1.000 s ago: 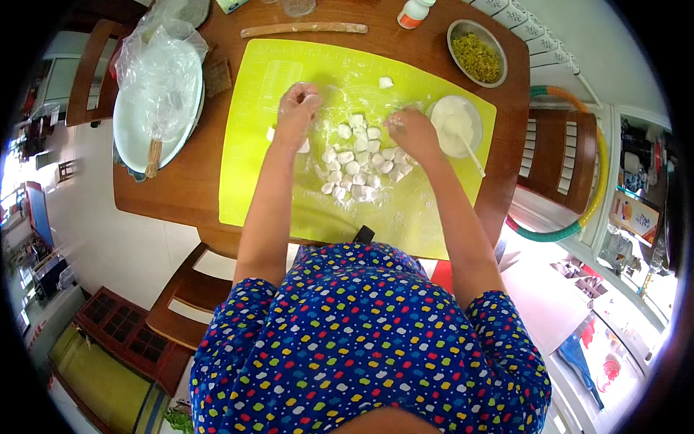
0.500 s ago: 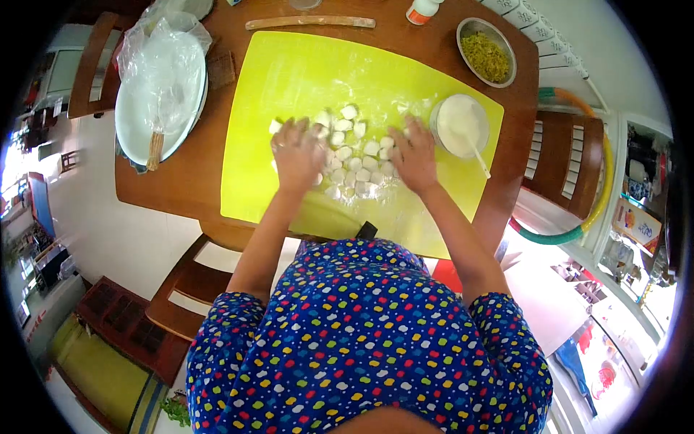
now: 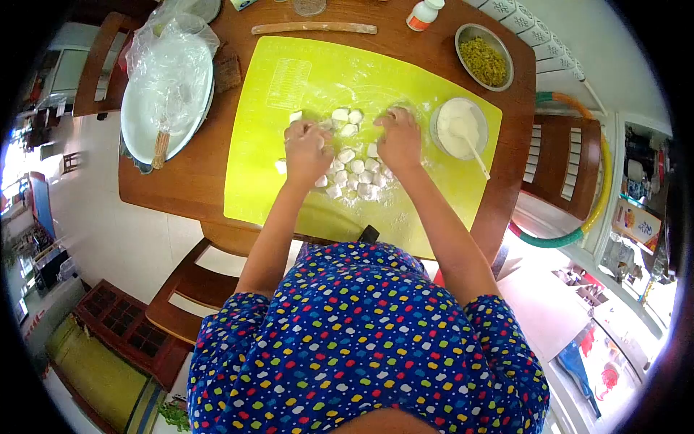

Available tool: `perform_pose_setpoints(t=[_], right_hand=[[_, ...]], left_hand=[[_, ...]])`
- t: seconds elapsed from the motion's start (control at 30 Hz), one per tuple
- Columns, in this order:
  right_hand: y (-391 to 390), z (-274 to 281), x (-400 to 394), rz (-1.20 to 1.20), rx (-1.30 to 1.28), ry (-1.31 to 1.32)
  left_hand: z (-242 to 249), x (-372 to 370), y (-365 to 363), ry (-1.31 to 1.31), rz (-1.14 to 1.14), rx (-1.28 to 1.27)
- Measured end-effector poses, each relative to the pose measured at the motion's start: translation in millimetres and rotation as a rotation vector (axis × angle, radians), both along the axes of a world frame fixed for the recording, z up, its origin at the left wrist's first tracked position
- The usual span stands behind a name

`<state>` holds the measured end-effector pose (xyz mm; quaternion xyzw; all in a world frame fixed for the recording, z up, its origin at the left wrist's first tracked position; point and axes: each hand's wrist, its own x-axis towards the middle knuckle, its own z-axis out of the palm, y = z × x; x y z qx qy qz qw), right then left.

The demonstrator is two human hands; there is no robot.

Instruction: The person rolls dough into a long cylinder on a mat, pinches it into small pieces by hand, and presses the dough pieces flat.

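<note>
Many small white floured dough pieces lie in a loose cluster on a yellow-green mat. My left hand rests palm down at the cluster's left side, fingers bent and slightly apart over the dough. On the right side, my right hand is also palm down, its fingers curved inward and touching the mat among the pieces. Dough under either palm is hidden. Just right of my right hand stands a bowl of flour with a white spoon in it.
A rolling pin lies beyond the mat. A metal bowl of chopped yellow-green filling and a white bottle stand at the back right. On the left is a pale basin with plastic wrap and a small straw brush.
Both hands have shifted slightly, with the fingers more bent and the right hand further left. The dough pieces have spread; a few now sit apart at the back of the cluster.
</note>
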<state>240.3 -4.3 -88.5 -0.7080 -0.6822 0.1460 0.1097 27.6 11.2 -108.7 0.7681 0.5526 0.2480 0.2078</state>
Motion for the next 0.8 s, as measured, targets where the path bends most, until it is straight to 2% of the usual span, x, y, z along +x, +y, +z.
perform_pose_setpoints(t=[0.13, 0.2, 0.23, 0.3, 0.33, 0.37, 0.4, 0.43, 0.5, 0.57, 0.6, 0.67, 0.7, 0.77, 0.8], right_hand=[[10, -4, -12, 0.146, 0.191, 0.143], [28, -16, -29, 0.278, 0.291, 0.144], [33, -21, -34, 0.282, 0.287, 0.147], [44, -29, -37, 0.350, 0.098, 0.118], [49, -30, -32, 0.347, 0.092, 0.118], [52, -21, -26, 0.356, -0.021, 0.043], [48, -17, -19, 0.366, -0.135, -0.032], [40, -17, -8, 0.362, -0.145, -0.031], [28, -17, 22, 0.219, -0.021, 0.031], [5, -29, 27, 0.136, 0.026, 0.022], [-12, -28, 23, 0.192, 0.060, -0.040], [-50, -28, 21, 0.366, 0.059, -0.091], [-69, -27, 25, 0.487, 0.025, -0.076], [-78, -19, 35, 0.493, -0.030, -0.068], [-75, -13, 40, 0.422, -0.077, -0.121]], left_hand=[[5, -2, 11, -0.071, 0.089, 0.021], [10, 16, 24, 0.100, 0.159, 0.109], [5, 16, 28, 0.102, 0.164, 0.105], [-9, 20, 39, 0.263, -0.090, 0.065], [-15, 19, 40, 0.258, -0.123, 0.045], [-11, 13, 38, 0.258, -0.131, 0.033], [-3, 5, 37, 0.181, -0.001, -0.076], [0, -7, 37, 0.105, 0.131, -0.180], [-12, -23, 34, 0.076, 0.183, -0.106], [-29, -15, 14, 0.274, 0.156, 0.307], [-29, -2, -6, 0.221, 0.024, 0.129], [-2, 18, -48, 0.301, -0.266, 0.120], [-8, 21, -72, 0.258, -0.385, 0.032], [-19, 3, -86, 0.333, -0.633, 0.026], [-19, -1, -77, 0.335, -0.634, 0.027]])
